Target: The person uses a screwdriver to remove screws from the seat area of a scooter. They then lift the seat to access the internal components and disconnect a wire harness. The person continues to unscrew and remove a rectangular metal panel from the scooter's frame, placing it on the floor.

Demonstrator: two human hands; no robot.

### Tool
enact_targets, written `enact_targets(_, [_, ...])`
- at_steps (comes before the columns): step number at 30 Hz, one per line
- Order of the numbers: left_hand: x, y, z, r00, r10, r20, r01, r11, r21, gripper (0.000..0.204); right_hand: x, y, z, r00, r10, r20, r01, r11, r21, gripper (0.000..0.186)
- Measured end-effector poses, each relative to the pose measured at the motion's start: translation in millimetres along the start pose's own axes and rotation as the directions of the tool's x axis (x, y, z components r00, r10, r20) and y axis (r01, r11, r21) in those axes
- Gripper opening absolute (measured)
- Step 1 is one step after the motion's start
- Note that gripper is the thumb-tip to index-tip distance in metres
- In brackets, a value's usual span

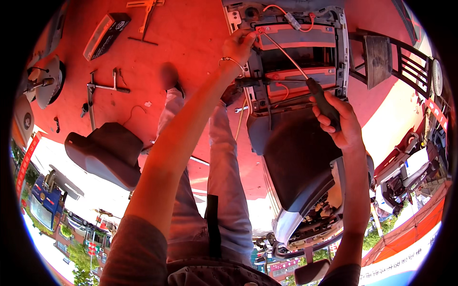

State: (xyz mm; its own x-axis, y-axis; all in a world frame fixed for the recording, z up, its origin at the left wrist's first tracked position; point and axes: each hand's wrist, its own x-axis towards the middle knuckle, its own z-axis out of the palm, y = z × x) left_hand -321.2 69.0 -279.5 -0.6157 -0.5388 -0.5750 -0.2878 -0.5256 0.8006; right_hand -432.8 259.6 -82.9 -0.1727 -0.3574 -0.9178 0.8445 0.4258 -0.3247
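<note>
My right hand (344, 121) is wrapped around the dark handle of a long screwdriver (289, 56). Its thin shaft slants up and left to the corner of the upper battery (298, 38), a grey block with red edging. Right by the shaft's tip, my left hand (240, 45) has its fingers pinched together at that corner; what they hold is too small to make out. A second battery (305, 75) sits nearer in the same metal vehicle frame (341, 52). Beyond the upper one runs a red cable with an inline connector (292, 21).
Beside the frame on the right stands a dark wooden chair (378, 62). A black seat (107, 150), a metal stand (91, 95) and a black box (106, 35) lie on the red floor at left. The vehicle's dark body panel (303, 157) is near my right forearm.
</note>
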Motion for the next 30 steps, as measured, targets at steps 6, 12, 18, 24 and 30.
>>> enact_targets(6, [6, -5, 0, 0.996, 0.092, -0.02, -0.088, 0.987, 0.134, 0.02, -1, -1, 10, 0.976, -0.192, -0.104, 0.151, 0.938, -0.314, 0.021])
enact_targets(12, [5, 1, 1, 0.999, 0.037, -0.03, -0.031, 0.984, 0.174, 0.02, 4, 10, 10, 0.829, -0.553, -0.078, 0.25, 0.491, -0.834, 0.015])
enact_targets(18, [13, -3, 2, 0.993, 0.112, -0.036, -0.097, 0.957, 0.274, 0.021, 8, 12, 16, 0.585, -0.766, 0.268, 0.385, -0.029, -0.923, 0.019])
enact_targets(24, [9, 2, 8, 0.992, 0.1, -0.072, -0.07, 0.94, 0.335, 0.023, 9, 18, 16, 0.591, -0.728, 0.348, 0.224, -0.266, -0.938, 0.021])
enact_targets(30, [10, -4, 7, 0.993, 0.117, -0.019, -0.107, 0.955, 0.277, 0.022, 13, 21, 13, 0.618, -0.773, 0.141, 0.343, 0.104, -0.933, 0.019])
